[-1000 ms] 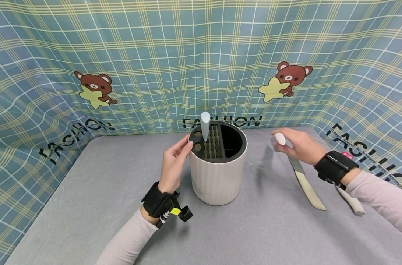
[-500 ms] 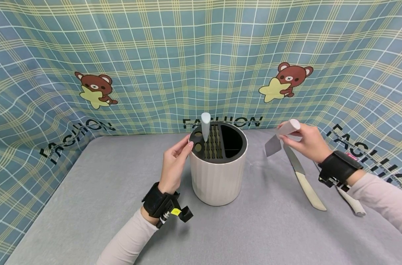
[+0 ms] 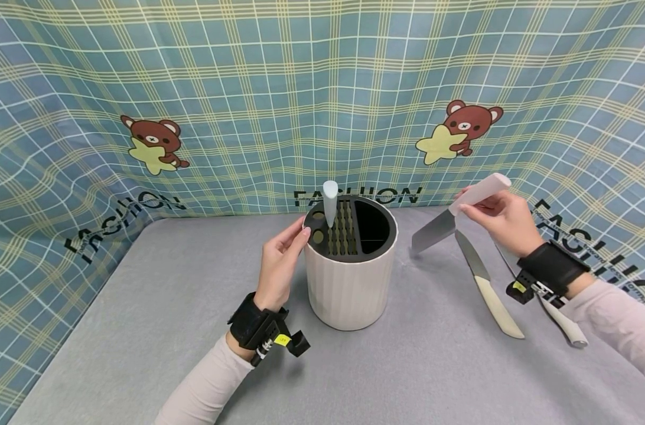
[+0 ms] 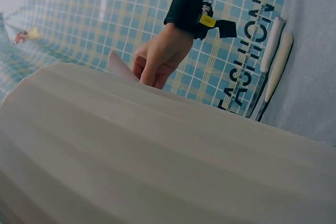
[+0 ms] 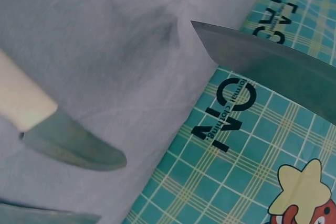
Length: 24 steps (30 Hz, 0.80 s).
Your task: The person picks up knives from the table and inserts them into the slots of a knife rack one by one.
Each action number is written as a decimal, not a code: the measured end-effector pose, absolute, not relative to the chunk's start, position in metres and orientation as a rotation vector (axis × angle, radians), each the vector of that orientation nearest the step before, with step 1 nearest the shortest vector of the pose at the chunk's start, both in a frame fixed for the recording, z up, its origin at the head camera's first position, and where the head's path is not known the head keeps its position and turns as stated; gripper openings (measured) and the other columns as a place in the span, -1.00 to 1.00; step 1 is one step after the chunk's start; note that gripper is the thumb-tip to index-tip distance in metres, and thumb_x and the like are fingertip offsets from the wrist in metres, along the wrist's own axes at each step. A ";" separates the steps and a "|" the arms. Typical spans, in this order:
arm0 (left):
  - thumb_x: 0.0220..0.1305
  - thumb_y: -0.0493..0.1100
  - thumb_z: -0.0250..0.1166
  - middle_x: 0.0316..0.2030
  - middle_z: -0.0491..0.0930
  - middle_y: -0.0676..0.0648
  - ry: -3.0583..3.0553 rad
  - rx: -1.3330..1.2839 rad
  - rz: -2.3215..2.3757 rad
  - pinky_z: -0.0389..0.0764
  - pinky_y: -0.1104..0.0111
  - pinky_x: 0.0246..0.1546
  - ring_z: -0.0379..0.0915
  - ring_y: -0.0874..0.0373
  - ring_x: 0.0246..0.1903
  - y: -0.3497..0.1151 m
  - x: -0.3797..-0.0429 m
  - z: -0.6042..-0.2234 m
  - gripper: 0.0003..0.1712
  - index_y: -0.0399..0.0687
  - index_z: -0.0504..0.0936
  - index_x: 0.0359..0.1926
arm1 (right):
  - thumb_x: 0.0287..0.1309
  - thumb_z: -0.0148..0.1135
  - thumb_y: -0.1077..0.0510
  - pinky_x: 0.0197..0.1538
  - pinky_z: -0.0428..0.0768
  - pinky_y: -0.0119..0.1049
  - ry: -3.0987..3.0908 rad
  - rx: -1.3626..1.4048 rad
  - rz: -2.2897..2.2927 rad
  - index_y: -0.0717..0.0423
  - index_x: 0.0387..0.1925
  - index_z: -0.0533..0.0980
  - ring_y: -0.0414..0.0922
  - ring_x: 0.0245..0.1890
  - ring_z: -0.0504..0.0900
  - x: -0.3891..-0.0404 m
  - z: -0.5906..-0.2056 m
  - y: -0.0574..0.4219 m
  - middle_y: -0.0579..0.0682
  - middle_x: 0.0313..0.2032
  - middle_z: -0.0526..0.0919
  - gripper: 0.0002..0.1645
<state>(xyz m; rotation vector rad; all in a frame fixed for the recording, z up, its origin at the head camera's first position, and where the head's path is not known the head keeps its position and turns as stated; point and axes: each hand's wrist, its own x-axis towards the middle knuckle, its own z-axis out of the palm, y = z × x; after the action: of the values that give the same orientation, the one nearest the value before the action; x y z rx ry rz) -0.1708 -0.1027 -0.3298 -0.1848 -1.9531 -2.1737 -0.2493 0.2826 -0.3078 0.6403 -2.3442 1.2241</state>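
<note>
My left hand rests at the left rim of a ribbed white knife holder, its thumb and fingers fairly straight against the side. A pale handle stands upright in the holder's black slotted top; what is below it is hidden. Right of the holder, my right hand pinches the white handle of a broad-bladed kitchen knife in the air. Its blade slants down and left towards the holder, apart from it. The right wrist view shows this blade with an angled tip. The holder's wall fills most of the left wrist view.
A cream-handled knife lies on the grey cloth right of the holder. Farther right, another knife with a whitish handle lies partly under the right forearm. A plaid curtain with printed bears hangs behind and along both sides.
My right hand has moved slightly right and turned the kitchen knife, so its handle now points up and right and more of the blade shows. The left hand and holder have stayed put.
</note>
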 end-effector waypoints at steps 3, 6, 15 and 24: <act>0.45 -0.18 0.13 0.33 0.37 -0.10 -1.953 -0.185 -2.172 0.42 0.39 0.32 0.33 0.12 0.30 -0.103 -0.171 -0.330 -0.47 -0.24 0.35 0.36 | 0.23 0.25 0.35 -0.08 0.56 -0.71 -2.319 0.638 1.264 0.33 0.09 0.51 -0.49 -0.13 0.59 -0.251 -0.308 0.285 -0.48 -0.12 0.60 -0.62; 0.45 -0.18 0.13 0.33 0.37 -0.11 -1.952 -0.184 -2.169 0.43 0.38 0.32 0.33 0.11 0.30 -0.102 -0.171 -0.330 -0.48 -0.22 0.36 0.36 | 0.23 0.23 0.37 -0.06 0.58 -0.67 -2.284 0.626 1.330 0.29 0.10 0.50 -0.45 -0.12 0.61 -0.251 -0.308 0.287 -0.42 -0.10 0.62 -0.62; 0.44 -0.18 0.14 0.33 0.37 -0.11 -1.944 -0.191 -2.175 0.44 0.39 0.31 0.33 0.10 0.29 -0.102 -0.171 -0.330 -0.48 -0.22 0.36 0.36 | 0.25 0.20 0.39 -0.07 0.61 -0.60 -2.084 0.589 1.707 0.33 0.07 0.49 -0.36 -0.13 0.66 -0.250 -0.303 0.291 -0.23 -0.13 0.70 -0.66; 0.44 -0.15 0.15 0.35 0.35 -0.07 -1.942 -0.212 -2.178 0.41 0.41 0.33 0.31 0.16 0.31 -0.102 -0.170 -0.329 -0.45 -0.21 0.34 0.37 | 0.26 0.12 0.46 0.06 0.62 -0.52 -1.784 0.593 2.135 0.31 -0.01 0.54 -0.24 -0.09 0.69 -0.252 -0.302 0.294 -0.02 -0.15 0.74 -0.72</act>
<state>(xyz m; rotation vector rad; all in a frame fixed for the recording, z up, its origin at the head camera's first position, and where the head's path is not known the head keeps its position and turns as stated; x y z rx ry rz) -0.1702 -0.1024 -0.3294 -0.2116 -1.9421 -2.1782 -0.2518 0.2943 -0.3020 0.5933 -1.7838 2.1353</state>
